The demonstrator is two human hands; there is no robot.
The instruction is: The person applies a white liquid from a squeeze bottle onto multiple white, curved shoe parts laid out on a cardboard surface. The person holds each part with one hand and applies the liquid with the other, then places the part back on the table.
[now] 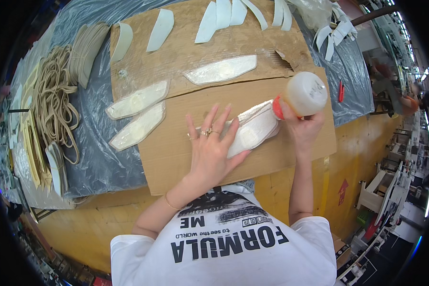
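Note:
My right hand (304, 126) is closed around a translucent white squeeze bottle (309, 95) with a red cap. The bottle is tipped, its cap end down by the right end of a small stack of white shaped pieces (257, 131). My left hand (209, 150) lies with fingers spread over the left end of that stack, thumb along its near edge. Beyond the hands, a single white piece (221, 70) with a shiny, wet-looking surface lies on the cardboard (176, 164). Two similar pieces, an upper one (139, 99) and a lower one (139, 126), lie to the left.
White curved strips (217, 21) line the cardboard's far edge. At left are a coil of beige cord (55, 90) and a stack of beige strips (86, 50). A red pen-like tool (341, 91) lies at right on the plastic sheet (355, 97), near more white pieces (336, 35).

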